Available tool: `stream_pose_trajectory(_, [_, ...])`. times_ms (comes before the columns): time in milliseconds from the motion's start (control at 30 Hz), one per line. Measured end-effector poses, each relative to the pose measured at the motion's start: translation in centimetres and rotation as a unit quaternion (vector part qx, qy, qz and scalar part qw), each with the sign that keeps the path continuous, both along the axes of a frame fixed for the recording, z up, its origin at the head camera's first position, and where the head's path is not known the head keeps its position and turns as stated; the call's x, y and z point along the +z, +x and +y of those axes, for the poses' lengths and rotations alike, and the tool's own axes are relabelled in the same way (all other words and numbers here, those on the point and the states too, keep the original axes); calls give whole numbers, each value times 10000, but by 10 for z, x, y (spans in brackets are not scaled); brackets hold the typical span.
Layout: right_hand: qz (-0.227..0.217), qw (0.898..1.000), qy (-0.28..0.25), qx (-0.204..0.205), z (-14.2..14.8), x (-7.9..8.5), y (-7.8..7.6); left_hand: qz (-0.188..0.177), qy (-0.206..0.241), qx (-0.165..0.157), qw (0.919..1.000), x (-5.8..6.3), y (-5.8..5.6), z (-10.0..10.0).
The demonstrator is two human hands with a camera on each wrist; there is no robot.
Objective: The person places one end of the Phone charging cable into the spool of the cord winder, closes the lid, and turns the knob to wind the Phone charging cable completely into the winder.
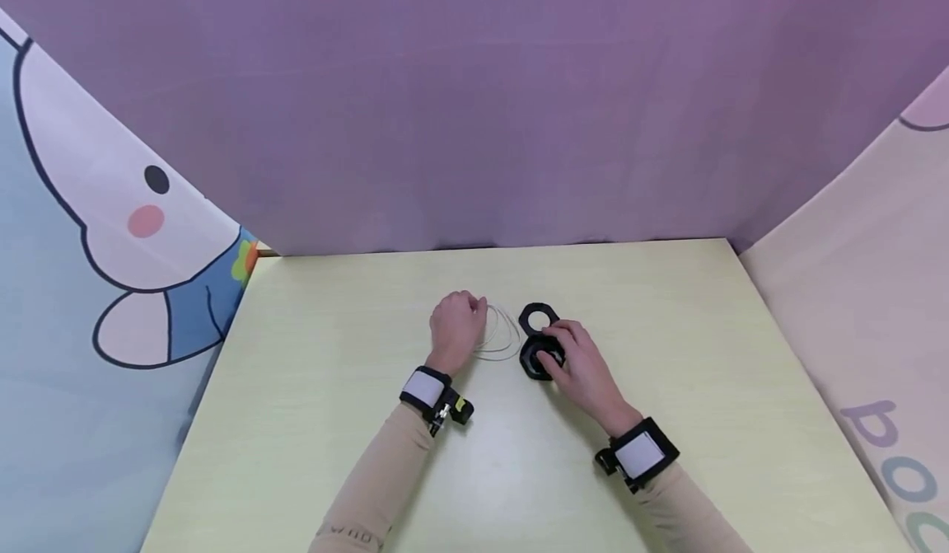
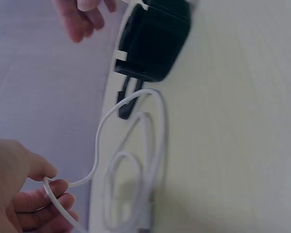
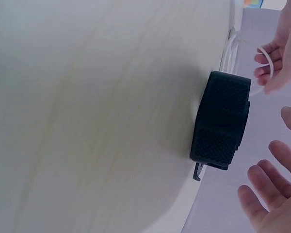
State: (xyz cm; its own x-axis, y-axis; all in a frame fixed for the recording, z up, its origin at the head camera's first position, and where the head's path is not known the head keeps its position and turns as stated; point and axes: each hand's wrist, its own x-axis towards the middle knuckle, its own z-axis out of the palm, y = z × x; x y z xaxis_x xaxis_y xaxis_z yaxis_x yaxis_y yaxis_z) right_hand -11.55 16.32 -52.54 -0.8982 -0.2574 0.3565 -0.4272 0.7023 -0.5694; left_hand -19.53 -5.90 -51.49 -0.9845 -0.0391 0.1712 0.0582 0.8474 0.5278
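Observation:
My left hand (image 1: 457,328) pinches a thin white cable (image 2: 161,116) between thumb and fingers, as the left wrist view shows. Loose loops of that cable lie on the table to the right of this hand. A black octagonal case (image 3: 220,119) with textured sides sits just beyond the loops. Behind it in the head view lies a flat black ring (image 1: 525,320) with a round hole. My right hand (image 1: 589,372) hovers at the case's right side, thumb and fingers spread; the right wrist view shows a gap between them and the case.
The pale wooden table (image 1: 296,421) runs back to a purple cloth wall (image 1: 474,124). Printed panels stand at both sides, the left one with a cartoon figure (image 1: 141,207). A wrist strap with a small camera is on each arm.

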Motion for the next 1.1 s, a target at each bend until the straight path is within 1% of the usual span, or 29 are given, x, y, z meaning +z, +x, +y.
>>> stream_pose_trajectory(100, [66, 9998, -153, 66, -4, 4, -1, 255, 387, -79, 9989, 9, 3, -7])
stream_pose_trajectory(200, [20, 9995, -309, 82, -8, 9, -4, 514, 781, -276, 9952, 18, 7, -16])
stream_pose_trajectory(333, [-289, 9982, -524, 44, -15, 17, -9, 849, 1140, -515, 9885, 31, 12, -27])
stream_pose_trajectory(533, [-696, 9937, -846, 213, -26, 28, -19, 1535, 1414, -802, 9747, 50, 19, -39])
stream_pose_trajectory(667, [-851, 9883, -1178, 457, -37, 37, -25, 1811, 1704, -915, 9643, 64, 24, -43])
stream_pose_trajectory(833, [-781, 9807, -1564, 874, -48, 43, -31, 2069, 2055, -1111, 9501, 78, 31, -44])
stream_pose_trajectory(933, [-734, 9774, -1761, 912, -51, 45, -31, 2193, 2184, -1218, 9431, 84, 34, -44])
stream_pose_trajectory(1000, [-817, 9745, -1911, 843, -51, 47, -31, 2267, 2259, -1238, 9393, 87, 34, -45])
stream_pose_trajectory(1100, [-1023, 9669, -2201, 785, -49, 51, -30, 2399, 2333, -1159, 9352, 89, 35, -49])
